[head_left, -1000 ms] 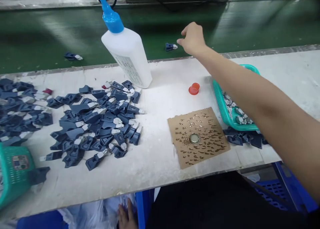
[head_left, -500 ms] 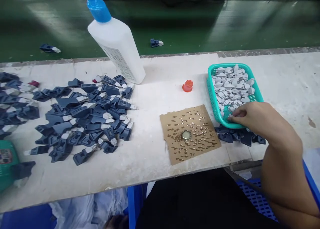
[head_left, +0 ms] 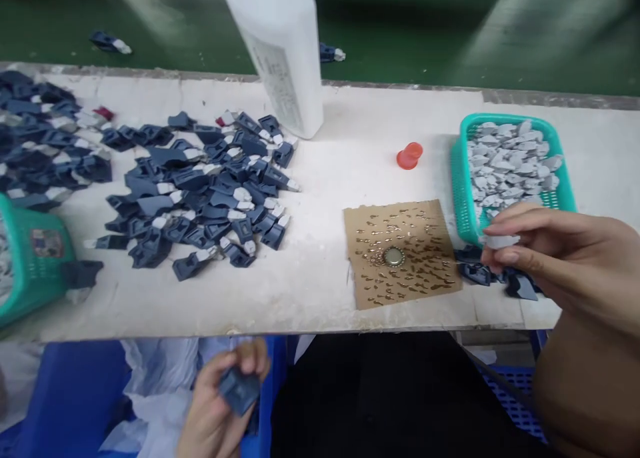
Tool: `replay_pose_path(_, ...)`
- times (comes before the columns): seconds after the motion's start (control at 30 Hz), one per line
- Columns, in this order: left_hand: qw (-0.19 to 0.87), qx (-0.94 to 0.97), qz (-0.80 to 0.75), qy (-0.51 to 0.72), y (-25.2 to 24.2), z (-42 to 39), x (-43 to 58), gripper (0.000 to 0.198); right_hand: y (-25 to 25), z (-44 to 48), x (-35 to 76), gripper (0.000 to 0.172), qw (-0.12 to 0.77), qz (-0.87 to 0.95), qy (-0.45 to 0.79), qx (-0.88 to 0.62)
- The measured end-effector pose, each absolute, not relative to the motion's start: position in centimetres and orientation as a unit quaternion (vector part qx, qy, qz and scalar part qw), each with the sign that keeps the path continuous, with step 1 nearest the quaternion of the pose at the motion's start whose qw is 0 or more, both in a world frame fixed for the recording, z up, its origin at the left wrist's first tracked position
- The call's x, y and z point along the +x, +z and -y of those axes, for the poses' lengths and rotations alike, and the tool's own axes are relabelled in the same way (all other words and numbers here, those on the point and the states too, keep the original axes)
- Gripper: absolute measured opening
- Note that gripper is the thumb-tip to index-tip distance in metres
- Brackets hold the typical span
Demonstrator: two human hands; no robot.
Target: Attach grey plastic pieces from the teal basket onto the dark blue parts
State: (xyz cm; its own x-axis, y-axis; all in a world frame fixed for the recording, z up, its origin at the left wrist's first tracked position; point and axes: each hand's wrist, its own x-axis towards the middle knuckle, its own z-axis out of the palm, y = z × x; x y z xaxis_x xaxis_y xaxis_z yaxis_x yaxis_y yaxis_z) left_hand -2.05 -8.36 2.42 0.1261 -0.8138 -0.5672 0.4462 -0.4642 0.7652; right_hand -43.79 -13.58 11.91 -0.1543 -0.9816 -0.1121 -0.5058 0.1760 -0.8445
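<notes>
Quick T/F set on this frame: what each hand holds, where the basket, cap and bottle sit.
1. The right hand pinches a small grey piece. True.
2. The left hand is empty. False: it holds a dark blue part below the table edge.
3. The red cap sits on the bottle. False: it lies on the table, apart from the bottle, between it and the basket.
4. The green basket beside the right hand holds grey pieces. True.
5. The cardboard is clean. False: it is covered in shiny droplets, with a round metal disc at its middle.
</notes>
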Motion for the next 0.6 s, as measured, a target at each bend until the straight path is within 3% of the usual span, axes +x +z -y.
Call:
replay_pose_path(0.1, 0.522, 0.456, 0.111, -0.712, 3.2, 10.8, -7.5, 0.034, 10.8, 14.1, -42.6, 0.020, 0.459, -0.627, -0.302, -0.552)
replay_pose_path(0.17, 0.503, 0.401, 0.079, -0.762, 3.9, 12.1, -10.3, 0.034, 9.9, 14.3, -41.2, 0.018, 0.475, -0.611, -0.280, -0.568)
replay_pose_path(0.37, 0.485, 0.325, 0.030, -0.811, 5.4, 13.7, -13.8, 0.024, 7.5, 13.6, -37.4, 0.012, 0.177, -0.681, -0.212, -0.678)
replay_pose_path(0.6, 0.470, 0.290, 0.005, -0.834, 5.1, 13.6, -13.9, 0.032, 6.9, 13.2, -37.1, 0.012, 0.120, -0.638, -0.166, -0.743)
